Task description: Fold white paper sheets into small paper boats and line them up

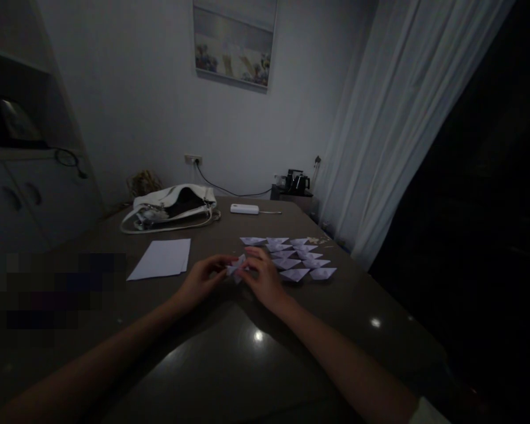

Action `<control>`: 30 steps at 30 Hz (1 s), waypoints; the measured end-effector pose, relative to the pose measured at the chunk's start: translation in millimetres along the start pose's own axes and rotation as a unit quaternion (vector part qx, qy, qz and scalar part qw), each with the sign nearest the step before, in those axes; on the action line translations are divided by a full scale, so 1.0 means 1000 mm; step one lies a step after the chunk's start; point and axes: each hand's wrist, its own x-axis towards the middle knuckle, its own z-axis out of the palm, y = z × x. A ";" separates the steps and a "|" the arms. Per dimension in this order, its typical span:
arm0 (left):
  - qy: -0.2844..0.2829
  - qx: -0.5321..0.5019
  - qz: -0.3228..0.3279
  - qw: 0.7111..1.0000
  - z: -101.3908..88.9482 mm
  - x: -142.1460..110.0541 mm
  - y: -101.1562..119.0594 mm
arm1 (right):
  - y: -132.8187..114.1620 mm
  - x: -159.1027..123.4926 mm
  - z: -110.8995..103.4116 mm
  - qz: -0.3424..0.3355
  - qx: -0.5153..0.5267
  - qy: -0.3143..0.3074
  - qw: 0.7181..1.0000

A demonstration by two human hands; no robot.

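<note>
Between my two hands is a small folded white paper boat [237, 268], held just above or on the dark table. My left hand [205, 278] pinches its left side with thumb and fingers. From the right, my right hand [265, 279] grips the other side, its fingers covering part of the paper. Just beyond and to the right of that hand, several finished paper boats [294, 275] stand in rows. A stack of white paper sheets [162, 259] lies left of my left hand.
A white handbag [176, 203] rests at the table's far left. Near the back edge lies a white power bank [244, 209] with a short cable. Small beige bits [317, 240] are scattered behind the boats. A kettle [299, 182] stands on a low cabinet beyond the dark table [229, 377].
</note>
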 end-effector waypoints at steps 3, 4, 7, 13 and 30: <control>0.003 0.003 -0.022 1.000 0.000 0.000 0.003 | 0.004 0.000 0.000 0.039 0.023 -0.003 0.999; 0.005 0.019 -0.019 1.000 0.000 0.000 0.004 | 0.005 0.000 0.000 0.046 0.037 -0.007 0.998; 0.008 0.072 0.011 0.997 -0.001 0.001 0.004 | 0.007 -0.001 0.002 0.050 0.079 -0.013 0.995; 0.003 0.078 0.031 0.996 -0.002 0.001 0.005 | 0.005 0.000 0.004 0.083 0.161 -0.033 0.983; -0.028 -0.143 -0.122 0.982 0.003 0.002 0.001 | 0.017 0.004 0.004 0.113 0.172 -0.043 0.978</control>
